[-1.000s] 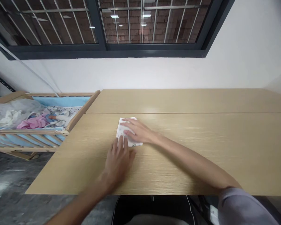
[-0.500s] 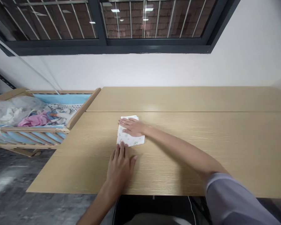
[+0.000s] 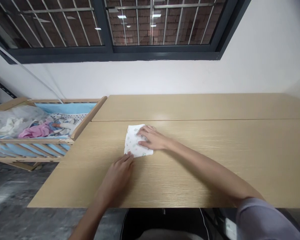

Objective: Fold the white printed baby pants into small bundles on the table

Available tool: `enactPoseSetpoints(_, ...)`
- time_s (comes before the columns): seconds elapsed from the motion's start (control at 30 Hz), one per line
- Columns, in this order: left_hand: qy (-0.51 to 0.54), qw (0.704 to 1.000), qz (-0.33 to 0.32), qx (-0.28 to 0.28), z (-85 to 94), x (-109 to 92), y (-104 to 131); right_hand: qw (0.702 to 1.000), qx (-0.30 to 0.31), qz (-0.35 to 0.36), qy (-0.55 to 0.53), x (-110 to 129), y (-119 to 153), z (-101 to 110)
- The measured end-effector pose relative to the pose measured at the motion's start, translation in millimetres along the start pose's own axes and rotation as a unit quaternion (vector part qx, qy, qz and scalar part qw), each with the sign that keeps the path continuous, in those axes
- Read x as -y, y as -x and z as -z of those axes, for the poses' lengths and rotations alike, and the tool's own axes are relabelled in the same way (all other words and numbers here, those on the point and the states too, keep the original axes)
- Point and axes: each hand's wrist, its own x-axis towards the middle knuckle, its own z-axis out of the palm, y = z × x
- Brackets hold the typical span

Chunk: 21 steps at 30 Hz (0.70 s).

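Note:
A small folded white cloth (image 3: 133,141) with a fine coloured print lies flat on the light wooden table (image 3: 202,166). At its near left corner is my left hand (image 3: 118,173), fingers drawn together and closed on the cloth's edge; the thumb is partly hidden. My right hand (image 3: 153,138) rests over the right side of the cloth, open, with its thumb apart from the fingers. That hand covers the cloth's upper right part and is slightly blurred.
To the left stands a wooden crib (image 3: 86,120) with blue lining, holding a pink cloth (image 3: 36,130), other fabrics and a clear plastic bag (image 3: 17,115). Behind the table are a white wall (image 3: 165,76) and a barred window (image 3: 162,55). A seam crosses the tabletop.
My right hand has slid right across the cloth, uncovering its left and middle. My left hand has shifted slightly left, and its thumb has drawn in towards the fingers at the corner.

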Motion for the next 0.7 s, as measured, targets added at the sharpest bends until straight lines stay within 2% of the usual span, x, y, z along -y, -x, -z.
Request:
enactPoseSetpoints(0.1, 0.027, 0.999, 0.0, 0.018, 9.4, 20, -8, 0.999, 0.03, 0.011, 0.002, 12, 35, -1)
enactPoseSetpoints(0.17, 0.012, 0.999, -0.028, 0.016, 11.1, 29, -15, 1.0, 0.019, 0.009, -0.001, 15, 53, -9)
enactPoseSetpoints(0.27, -0.021, 0.997, -0.069, 0.007, 10.2, 31, -23, 0.999, -0.03, -0.001, 0.013, 20, 70, -22)
enactPoseSetpoints(0.33, -0.024, 0.997, -0.079, 0.003, 10.6, 26, -22, 0.998, -0.048, -0.017, 0.031, 28, 74, -24)
enactPoseSetpoints(0.43, 0.015, 0.998, -0.06, 0.001, 17.1, 14, -14, 0.998, -0.031, -0.053, 0.026, 45, 78, -12)
enactPoseSetpoints(0.53, 0.083, 0.996, -0.028, 0.007, 31.8, 4, -9, 0.994, 0.0, -0.102, -0.043, 55, 77, 9)
enactPoseSetpoints(0.6, 0.111, 0.994, -0.02, 0.004, 43.0, 2, -16, 0.987, 0.005, -0.127, -0.094, 53, 73, 21)
enactPoseSetpoints(0.7, 0.108, 0.994, -0.025, -0.019, 54.4, 9, -42, 0.98, -0.016, -0.154, -0.125, 41, 58, 29)
